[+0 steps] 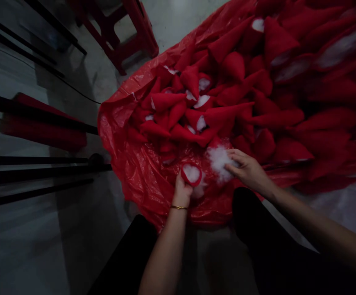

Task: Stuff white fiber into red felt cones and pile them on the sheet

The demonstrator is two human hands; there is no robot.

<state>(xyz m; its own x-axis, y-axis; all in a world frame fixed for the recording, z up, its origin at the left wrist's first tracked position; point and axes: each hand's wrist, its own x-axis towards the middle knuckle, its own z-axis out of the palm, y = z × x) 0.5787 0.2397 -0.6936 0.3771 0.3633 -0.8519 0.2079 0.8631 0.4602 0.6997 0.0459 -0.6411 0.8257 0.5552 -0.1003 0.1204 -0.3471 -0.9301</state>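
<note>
Stuffing red cones on a red plastic sheet.
Head view: the left hand grips a red cone, open end up, showing white filling; the right hand, fingers curled, clutches a white stuffing tuft beside the cone pile.

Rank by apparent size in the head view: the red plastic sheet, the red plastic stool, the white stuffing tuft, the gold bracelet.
1. Crinkled red plastic sheet, by far the largest.
2. Red plastic stool, though it is farther away and cut off.
3. Fluffy white stuffing tuft.
4. Thin gold bracelet, the smallest.
</note>
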